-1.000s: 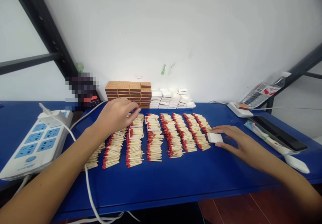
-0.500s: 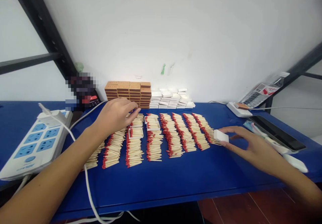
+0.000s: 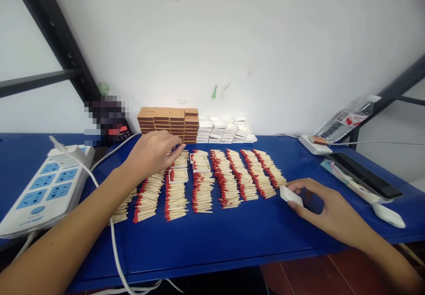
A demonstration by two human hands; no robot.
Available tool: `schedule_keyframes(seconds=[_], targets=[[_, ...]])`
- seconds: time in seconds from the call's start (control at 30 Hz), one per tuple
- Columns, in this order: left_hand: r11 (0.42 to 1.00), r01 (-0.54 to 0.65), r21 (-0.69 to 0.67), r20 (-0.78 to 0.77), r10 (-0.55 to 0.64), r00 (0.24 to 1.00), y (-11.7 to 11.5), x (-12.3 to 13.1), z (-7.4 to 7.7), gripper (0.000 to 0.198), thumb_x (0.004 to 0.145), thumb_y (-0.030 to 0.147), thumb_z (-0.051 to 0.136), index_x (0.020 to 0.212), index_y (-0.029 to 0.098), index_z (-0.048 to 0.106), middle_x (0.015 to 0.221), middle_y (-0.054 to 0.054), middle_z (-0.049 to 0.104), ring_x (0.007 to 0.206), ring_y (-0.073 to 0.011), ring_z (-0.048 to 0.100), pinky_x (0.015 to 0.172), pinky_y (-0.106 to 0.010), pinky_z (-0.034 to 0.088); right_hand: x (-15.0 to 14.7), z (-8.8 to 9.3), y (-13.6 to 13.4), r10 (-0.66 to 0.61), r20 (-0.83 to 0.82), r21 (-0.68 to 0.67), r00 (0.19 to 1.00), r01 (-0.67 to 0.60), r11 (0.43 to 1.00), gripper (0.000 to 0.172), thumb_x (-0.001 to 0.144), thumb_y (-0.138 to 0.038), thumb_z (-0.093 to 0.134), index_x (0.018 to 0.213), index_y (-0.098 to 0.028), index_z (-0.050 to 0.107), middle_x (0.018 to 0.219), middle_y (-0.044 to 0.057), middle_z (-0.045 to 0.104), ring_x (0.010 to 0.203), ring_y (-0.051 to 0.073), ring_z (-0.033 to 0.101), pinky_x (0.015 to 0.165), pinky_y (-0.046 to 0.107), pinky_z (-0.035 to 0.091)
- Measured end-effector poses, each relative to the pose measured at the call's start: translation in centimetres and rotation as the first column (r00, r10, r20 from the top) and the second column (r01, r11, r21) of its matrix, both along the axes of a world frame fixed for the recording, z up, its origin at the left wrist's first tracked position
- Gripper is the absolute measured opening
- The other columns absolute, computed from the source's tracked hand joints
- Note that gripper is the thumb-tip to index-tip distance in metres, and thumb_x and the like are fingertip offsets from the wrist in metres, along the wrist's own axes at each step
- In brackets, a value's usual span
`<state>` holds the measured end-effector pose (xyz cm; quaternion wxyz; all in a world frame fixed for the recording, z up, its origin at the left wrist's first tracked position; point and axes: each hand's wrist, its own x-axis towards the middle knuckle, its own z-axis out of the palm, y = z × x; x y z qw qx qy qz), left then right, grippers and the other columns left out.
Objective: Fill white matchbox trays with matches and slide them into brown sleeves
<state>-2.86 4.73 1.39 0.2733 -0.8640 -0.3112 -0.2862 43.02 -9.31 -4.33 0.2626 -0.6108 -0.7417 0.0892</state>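
Observation:
My right hand [image 3: 327, 208] grips a small white matchbox tray [image 3: 291, 196] between thumb and fingers, tilted, just beyond the near end of the rightmost row of matches [image 3: 269, 167]. Its inside is turned from view. Over the left rows, my left hand [image 3: 154, 153] has bent fingers, thumb and forefinger tips close together; what they pinch, if anything, is hidden. Just below that hand lies a white tray filled with red-tipped matches [image 3: 178, 175]. Another filled tray [image 3: 201, 166] lies on the neighbouring row. Several rows of loose matches [image 3: 229, 184] fan across the blue table [image 3: 232, 242].
Brown matchbox sleeves [image 3: 162, 120] stand stacked against the wall, beside a pile of white trays [image 3: 222, 131]. At left, a power strip [image 3: 49, 182] trails a white cable. On the right are a black phone [image 3: 365, 175], a white charger-like block [image 3: 314, 145] and a plastic bottle [image 3: 348, 118].
My right hand has moved slightly nearer me, carrying the white tray off the end of the rightmost match row and tilting it. My left hand has stayed nearly still.

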Motion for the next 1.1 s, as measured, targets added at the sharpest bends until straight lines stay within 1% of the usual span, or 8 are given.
schedule_keyframes(seconds=[0.1, 0.2, 0.3, 0.43, 0.57, 0.67, 0.8, 1.1], targets=[[1.000, 0.009, -0.002, 0.003, -0.009, 1.000, 0.0, 0.0, 0.0, 0.031, 0.108, 0.031, 0.057, 0.089, 0.016, 0.078, 0.076, -0.006, 0.078, 0.070, -0.0222, 0.072, 0.063, -0.035, 0.052, -0.5, 0.6, 0.8, -0.063, -0.047, 0.064, 0.997, 0.066, 0.996, 0.037, 0.089, -0.060, 0.075, 0.106, -0.027, 0.073, 0.087, 0.003, 0.074, 0.072, 0.022, 0.066, 0.068, 0.037, 0.055], [1.000, 0.023, -0.010, -0.001, -0.023, 1.000, -0.1, 0.0, 0.1, 0.031, 0.108, 0.031, 0.057, 0.090, 0.016, 0.078, 0.075, -0.005, 0.077, 0.069, -0.0219, 0.072, 0.063, -0.035, 0.052, -1.3, 1.3, 2.2, -0.084, -0.134, 0.119, 0.987, 0.100, 0.988, 0.050, 0.087, -0.065, 0.078, 0.119, -0.027, 0.074, 0.088, 0.002, 0.074, 0.071, 0.021, 0.065, 0.070, 0.036, 0.055], [1.000, 0.022, -0.010, 0.000, -0.022, 1.000, -0.1, 0.0, 0.1, 0.032, 0.108, 0.031, 0.057, 0.089, 0.016, 0.077, 0.075, -0.005, 0.076, 0.069, -0.0216, 0.072, 0.063, -0.034, 0.053, -1.5, 2.1, 4.9, -0.073, -0.137, 0.201, 0.988, 0.100, 0.974, 0.047, 0.091, -0.067, 0.074, 0.115, -0.027, 0.077, 0.085, 0.003, 0.074, 0.070, 0.021, 0.065, 0.069, 0.036, 0.055], [1.000, 0.020, -0.005, 0.001, -0.020, 1.000, -0.1, 0.0, 0.1, 0.032, 0.108, 0.031, 0.057, 0.088, 0.016, 0.077, 0.075, -0.005, 0.076, 0.069, -0.0218, 0.073, 0.062, -0.034, 0.053, -0.4, 3.1, 10.8, -0.082, 0.004, 0.340, 0.997, 0.076, 0.937, 0.036, 0.097, -0.059, 0.068, 0.101, -0.025, 0.080, 0.095, 0.008, 0.079, 0.073, 0.025, 0.067, 0.074, 0.042, 0.055], [1.000, 0.027, 0.001, -0.002, -0.027, 1.000, 0.0, 0.0, 0.1, 0.031, 0.108, 0.031, 0.058, 0.088, 0.016, 0.077, 0.074, -0.005, 0.076, 0.068, -0.0215, 0.072, 0.062, -0.035, 0.053, 0.4, 2.9, 17.0, -0.011, 0.211, 0.331, 0.977, -0.061, 0.942, 0.035, 0.102, -0.043, 0.056, 0.102, -0.022, 0.084, 0.100, 0.015, 0.082, 0.093, 0.035, 0.069, 0.083, 0.050, 0.055], [0.999, 0.033, 0.002, -0.003, -0.033, 0.999, 0.0, 0.0, 0.2, 0.031, 0.107, 0.029, 0.058, 0.086, 0.016, 0.077, 0.073, -0.005, 0.076, 0.067, -0.0218, 0.072, 0.062, -0.035, 0.053, 0.2, 1.9, 19.9, 0.005, 0.305, 0.322, 0.952, -0.108, 0.941, 0.035, 0.102, -0.032, 0.052, 0.104, -0.021, 0.085, 0.099, 0.016, 0.081, 0.101, 0.038, 0.065, 0.087, 0.053, 0.054], [0.999, 0.036, -0.007, 0.000, -0.036, 0.999, 0.0, -0.1, 0.2, 0.031, 0.108, 0.029, 0.057, 0.087, 0.015, 0.077, 0.075, -0.005, 0.077, 0.069, -0.0221, 0.073, 0.062, -0.036, 0.055, -0.4, 0.7, 21.5, 0.033, 0.392, 0.315, 0.919, -0.168, 0.934, 0.037, 0.104, -0.026, 0.049, 0.105, -0.017, 0.085, 0.102, 0.018, 0.079, 0.100, 0.037, 0.061, 0.087, 0.053, 0.053], [1.000, 0.018, -0.024, -0.026, -0.019, 0.999, 0.0, -0.1, 0.1, 0.032, 0.108, 0.029, 0.057, 0.087, 0.016, 0.077, 0.074, -0.005, 0.076, 0.068, -0.0215, 0.071, 0.062, -0.035, 0.053, -0.5, -0.5, 22.4, 0.099, 0.315, 0.316, 0.944, -0.202, 0.927, 0.030, 0.104, -0.031, 0.055, 0.110, -0.019, 0.081, 0.105, 0.016, 0.078, 0.102, 0.034, 0.062, 0.095, 0.052, 0.053]])
